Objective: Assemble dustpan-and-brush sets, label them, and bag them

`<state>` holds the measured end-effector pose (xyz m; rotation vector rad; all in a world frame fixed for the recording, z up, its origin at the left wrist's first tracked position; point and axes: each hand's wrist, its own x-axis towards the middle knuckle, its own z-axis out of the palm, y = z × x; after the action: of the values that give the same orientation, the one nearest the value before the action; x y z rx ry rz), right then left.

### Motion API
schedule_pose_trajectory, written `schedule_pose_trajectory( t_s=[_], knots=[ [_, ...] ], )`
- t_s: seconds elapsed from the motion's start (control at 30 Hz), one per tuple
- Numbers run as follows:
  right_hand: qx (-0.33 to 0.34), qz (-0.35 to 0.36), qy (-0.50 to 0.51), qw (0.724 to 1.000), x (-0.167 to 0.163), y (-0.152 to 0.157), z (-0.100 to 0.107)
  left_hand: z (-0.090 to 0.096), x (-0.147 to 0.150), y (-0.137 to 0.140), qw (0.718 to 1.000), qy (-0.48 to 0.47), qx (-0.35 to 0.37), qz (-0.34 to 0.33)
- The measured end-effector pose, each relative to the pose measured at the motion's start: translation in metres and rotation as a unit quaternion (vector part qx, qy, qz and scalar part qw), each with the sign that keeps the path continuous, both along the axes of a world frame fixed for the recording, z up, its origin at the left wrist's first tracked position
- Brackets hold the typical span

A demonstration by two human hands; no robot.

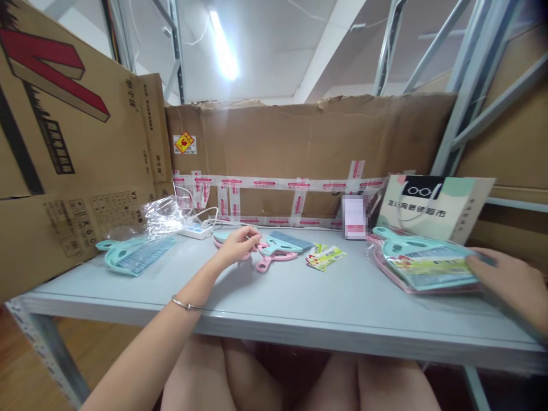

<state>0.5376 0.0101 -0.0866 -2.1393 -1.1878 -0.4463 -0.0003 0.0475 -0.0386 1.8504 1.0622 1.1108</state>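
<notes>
Head view, left hand (238,242) curled at blue brush (282,244), right hand (511,279) touching bagged dustpan (400,248), grips unclear.

On the right of the worktop (351,297), a film-wrapped aqua dustpan-and-brush set (411,254) is lying flat, overlapping a pink piece (381,269) beneath. At centre, an aqua brush (282,244) is resting, blue bristles pointing right, on what is apparently a pink dustpan (278,258), its handle projecting nearward.
</notes>
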Motion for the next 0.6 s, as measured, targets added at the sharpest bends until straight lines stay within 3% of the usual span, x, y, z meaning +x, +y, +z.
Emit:
schedule_pose_trajectory(
  t_s=[0.1, 0.27, 0.37, 0.47, 0.6],
  knots=[
    [-0.072, -0.002, -0.033, 0.997, -0.016, 0.011, -0.010, 0.000, 0.000, 0.000, 1.000, 0.002, 0.005, 0.006],
    [-0.093, -0.085, -0.142, 0.982, -0.046, 0.009, -0.017, -0.001, -0.001, 0.003, 1.000, -0.008, 0.023, 0.013],
    [-0.080, -0.087, -0.174, 0.978, -0.051, 0.008, -0.020, -0.002, -0.002, 0.003, 0.997, -0.003, 0.066, 0.040],
    [-0.049, -0.078, -0.136, 0.986, -0.043, 0.014, -0.019, 0.004, -0.003, 0.003, 0.989, 0.022, 0.121, 0.083],
    [0.003, -0.083, -0.075, 0.994, -0.033, 0.027, 0.001, 0.024, 0.002, 0.004, 0.962, 0.183, 0.181, 0.089]
  ],
)
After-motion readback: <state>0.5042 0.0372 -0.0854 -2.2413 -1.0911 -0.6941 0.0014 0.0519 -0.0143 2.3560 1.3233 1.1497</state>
